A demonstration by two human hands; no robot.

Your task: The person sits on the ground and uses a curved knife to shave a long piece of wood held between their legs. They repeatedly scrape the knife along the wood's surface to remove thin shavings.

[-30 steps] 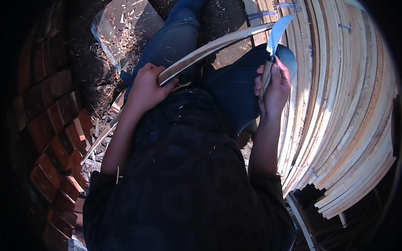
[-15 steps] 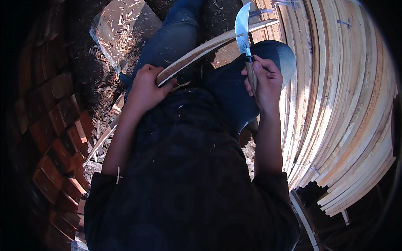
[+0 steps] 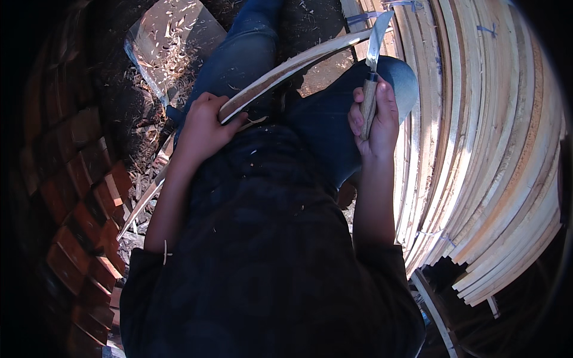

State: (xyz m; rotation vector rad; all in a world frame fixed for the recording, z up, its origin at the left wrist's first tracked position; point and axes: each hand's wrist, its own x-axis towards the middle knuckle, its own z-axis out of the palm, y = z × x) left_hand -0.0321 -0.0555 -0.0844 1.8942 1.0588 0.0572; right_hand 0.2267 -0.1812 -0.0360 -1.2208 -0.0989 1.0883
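A long wooden strip slants from my lap up to the right, across my legs. Its near end sits in my left hand, the fingers closed round it. My right hand is wrapped round the wooden handle of a knife, held upright above my bent knee. The broad blade points away from me, turned partly edge-on, close to the strip's far end; whether they touch I cannot tell. A thin curled shaving lies by my left fingertips.
Bundles of long pale wooden strips, tied with blue cord, lie along the right. Stacked reddish-brown blocks rise at the left. A flat board strewn with shavings lies at the far left. Another strip leans behind my left forearm.
The knife has moved to the right, away from the middle of the strip, and its blade has turned more edge-on. The strip has shifted slightly left.
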